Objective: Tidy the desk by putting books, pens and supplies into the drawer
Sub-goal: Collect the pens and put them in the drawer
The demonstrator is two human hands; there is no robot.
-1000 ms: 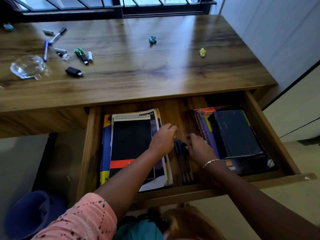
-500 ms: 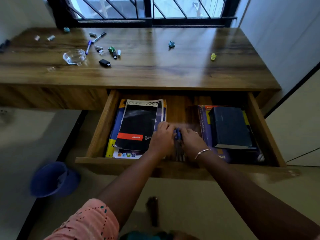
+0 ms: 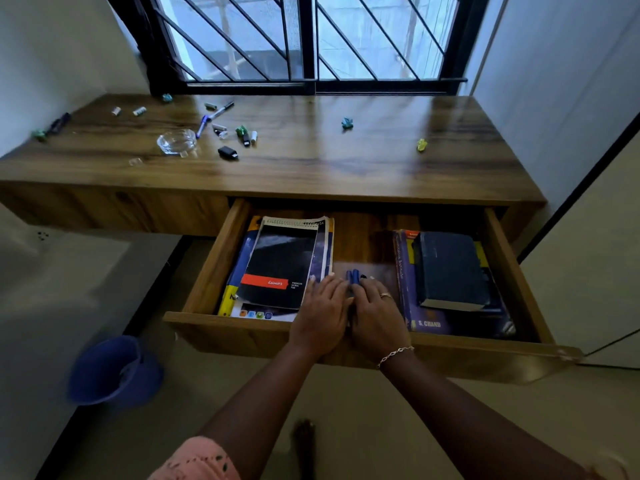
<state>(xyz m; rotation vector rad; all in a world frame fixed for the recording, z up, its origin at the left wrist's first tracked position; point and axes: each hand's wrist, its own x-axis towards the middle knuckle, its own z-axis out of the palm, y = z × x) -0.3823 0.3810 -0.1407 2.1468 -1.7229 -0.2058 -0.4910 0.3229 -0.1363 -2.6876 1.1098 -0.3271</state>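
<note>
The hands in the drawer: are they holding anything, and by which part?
Nothing is gripped. The left hand and right hand rest straight-fingered on the pens, covering their near ends.

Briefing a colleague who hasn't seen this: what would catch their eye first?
The open wooden drawer under the wooden desk draws the eye first: the left hand and right hand rest side by side on blue pens at its middle. A black spiral pad with an orange band lies at its left, a dark hardback book at its right. Loose markers and a clear glass ashtray lie on the desk's left part.
</note>
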